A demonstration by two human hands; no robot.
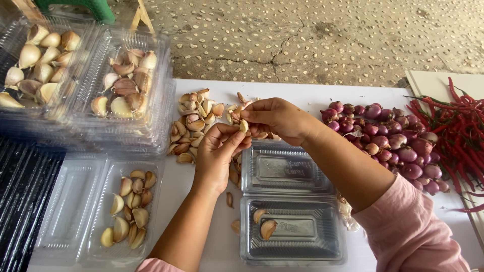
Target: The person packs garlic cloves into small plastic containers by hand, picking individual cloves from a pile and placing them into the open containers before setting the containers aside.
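Observation:
My left hand [217, 153] and my right hand [272, 118] meet above the white table [312, 93], both pinching one garlic clove [244, 126] between their fingertips. Just behind the hands lies a loose pile of garlic cloves [194, 126]. Below the hands an open clear plastic clamshell box [292, 201] lies flat, with two cloves [264, 224] in its near half. A pink sleeve covers my right upper arm.
A second open clamshell [98, 211] at the near left holds several cloves. Stacked clear boxes of garlic [85, 75] stand at the far left. A heap of shallots [393, 143] and red chillies [456, 126] lie to the right. Pebbled ground lies beyond the table.

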